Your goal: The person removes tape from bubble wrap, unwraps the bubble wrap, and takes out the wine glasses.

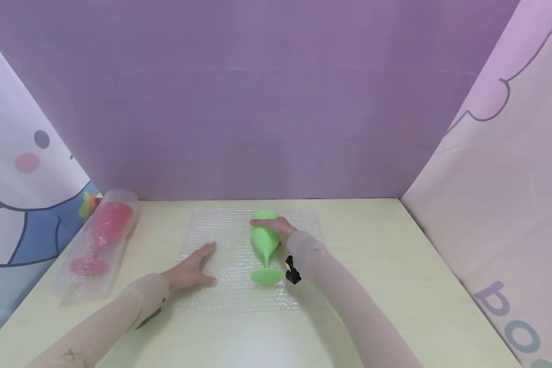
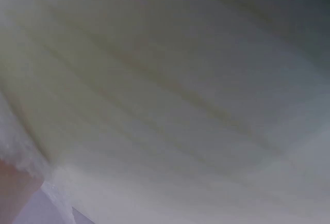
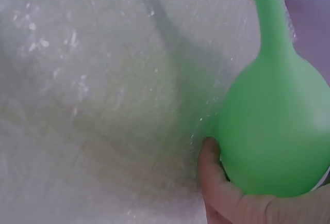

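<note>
The right hand (image 1: 283,228) grips the green cup (image 1: 264,241) by its bowl, sideways over the bubble wrap (image 1: 230,245); the left hand (image 1: 187,272), fingers spread, is at the wrap's left side; best keep the grip gentle, the wrap flat.

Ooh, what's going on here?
Someone's right hand grips a green goblet by its bowl, over a sheet of bubble wrap on the table. The left hand is spread over the sheet's left edge, holding nothing. Off to the left, a red goblet lies inside clear wrap.
</note>
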Available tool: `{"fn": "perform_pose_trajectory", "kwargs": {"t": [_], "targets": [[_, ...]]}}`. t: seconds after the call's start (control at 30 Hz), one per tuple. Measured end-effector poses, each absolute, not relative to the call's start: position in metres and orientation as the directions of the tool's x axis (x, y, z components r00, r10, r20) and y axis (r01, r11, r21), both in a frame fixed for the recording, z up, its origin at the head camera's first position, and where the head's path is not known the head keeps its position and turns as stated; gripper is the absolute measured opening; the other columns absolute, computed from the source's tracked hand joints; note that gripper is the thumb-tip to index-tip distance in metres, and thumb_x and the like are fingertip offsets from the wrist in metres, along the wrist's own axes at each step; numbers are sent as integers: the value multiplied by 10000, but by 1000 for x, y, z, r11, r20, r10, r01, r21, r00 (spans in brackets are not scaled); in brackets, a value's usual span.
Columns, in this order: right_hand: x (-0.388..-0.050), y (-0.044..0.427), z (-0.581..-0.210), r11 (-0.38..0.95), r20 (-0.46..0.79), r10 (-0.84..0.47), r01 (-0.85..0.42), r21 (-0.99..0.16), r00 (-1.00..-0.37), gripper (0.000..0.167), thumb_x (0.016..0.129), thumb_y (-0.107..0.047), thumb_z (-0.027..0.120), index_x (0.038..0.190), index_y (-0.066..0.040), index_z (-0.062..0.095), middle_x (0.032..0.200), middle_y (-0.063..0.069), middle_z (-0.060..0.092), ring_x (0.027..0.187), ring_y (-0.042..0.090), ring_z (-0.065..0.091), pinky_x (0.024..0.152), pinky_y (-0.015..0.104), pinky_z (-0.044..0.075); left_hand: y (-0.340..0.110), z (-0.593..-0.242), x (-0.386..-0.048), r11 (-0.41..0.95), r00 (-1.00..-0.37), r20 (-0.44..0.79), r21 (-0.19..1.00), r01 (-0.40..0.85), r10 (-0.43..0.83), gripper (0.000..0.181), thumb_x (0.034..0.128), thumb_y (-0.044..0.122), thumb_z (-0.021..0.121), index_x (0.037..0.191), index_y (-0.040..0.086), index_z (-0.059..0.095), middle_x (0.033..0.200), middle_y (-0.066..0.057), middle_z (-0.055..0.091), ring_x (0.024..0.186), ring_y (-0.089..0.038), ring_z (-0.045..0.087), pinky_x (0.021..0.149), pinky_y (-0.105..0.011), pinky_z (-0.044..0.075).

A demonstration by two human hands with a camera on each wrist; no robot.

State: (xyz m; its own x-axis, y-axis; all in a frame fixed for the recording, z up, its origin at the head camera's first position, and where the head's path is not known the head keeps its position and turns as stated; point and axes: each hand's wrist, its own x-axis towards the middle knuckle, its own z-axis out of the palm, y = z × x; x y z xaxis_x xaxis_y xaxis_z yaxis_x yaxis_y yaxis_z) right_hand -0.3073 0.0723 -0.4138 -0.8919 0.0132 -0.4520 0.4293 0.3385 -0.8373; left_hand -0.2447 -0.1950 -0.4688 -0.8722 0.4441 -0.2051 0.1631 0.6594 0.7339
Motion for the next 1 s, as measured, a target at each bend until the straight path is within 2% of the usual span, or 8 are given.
{"fn": "perform_pose_trajectory", "kwargs": {"t": [0.17,0.5,0.73,1.0], "targets": [[-305,72,-413,316,-464,24,447,-837,-886,914,647,-483,766,1344,-56,359,1142,127,531,981,273,537,867,407,499,-194,-466,-244,657,-871,-206,736,164,447,1049,704,368,746,1481,110,91,1538,-174,8,1398,-388,-1,1107,-589,15],[-305,77,-416,281,-482,23,468,-838,-876,898,647,-492,758,1317,-55,348,1126,110,519,950,251,542,818,353,510,-192,-466,-244,652,-869,-194,737,177,455,1041,709,354,746,1480,99,94,1534,-186,8,1393,-401,-3,1102,-598,14],[-306,81,-416,247,-501,-20,482,-841,-865,891,663,-461,757,1320,-49,320,1110,120,510,907,250,552,732,328,525,-193,-467,-244,649,-868,-189,739,182,459,1044,706,353,747,1479,97,94,1534,-185,8,1394,-399,-4,1102,-598,7],[-304,89,-407,317,-464,-14,436,-842,-886,953,628,-519,754,1316,-32,307,1157,121,473,963,252,519,850,363,492,-193,-467,-243,641,-866,-183,744,187,465,1037,714,340,742,1477,81,90,1533,-191,-2,1392,-404,-10,1097,-606,1]]}}
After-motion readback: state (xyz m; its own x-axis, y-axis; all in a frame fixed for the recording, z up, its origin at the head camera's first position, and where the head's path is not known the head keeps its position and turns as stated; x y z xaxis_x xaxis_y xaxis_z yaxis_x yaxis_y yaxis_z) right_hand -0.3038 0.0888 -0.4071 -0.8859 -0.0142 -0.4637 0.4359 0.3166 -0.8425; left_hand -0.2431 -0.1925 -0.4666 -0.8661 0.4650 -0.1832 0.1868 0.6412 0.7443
